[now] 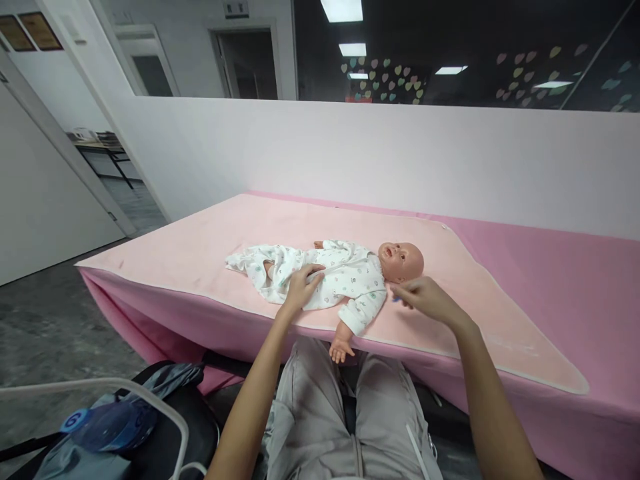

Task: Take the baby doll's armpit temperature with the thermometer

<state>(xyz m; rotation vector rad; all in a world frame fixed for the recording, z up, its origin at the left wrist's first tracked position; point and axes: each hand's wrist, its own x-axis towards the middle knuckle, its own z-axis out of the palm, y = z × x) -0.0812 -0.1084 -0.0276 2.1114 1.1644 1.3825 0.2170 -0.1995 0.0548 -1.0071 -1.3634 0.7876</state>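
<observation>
A baby doll (398,260) lies on its back, its head toward the right. It wears a white printed outfit (345,277), and one bare doll hand hangs over the near edge. My left hand (303,285) rests on the outfit at the doll's middle, thumb and forefinger apart; whether it pinches any cloth I cannot tell. Beside the doll's neck, my right hand (420,295) is closed with its fingers drawn together. A small blue thing (397,299) shows at those fingertips, mostly hidden and too small to identify.
A pale pink pad (190,250) lies over a brighter pink cloth (565,287) covering the table. Behind it stands a low white wall (350,157) with dark glass above. At lower left, a blue-tinted bottle (117,427) lies on a black chair near a pale curved tube (165,413).
</observation>
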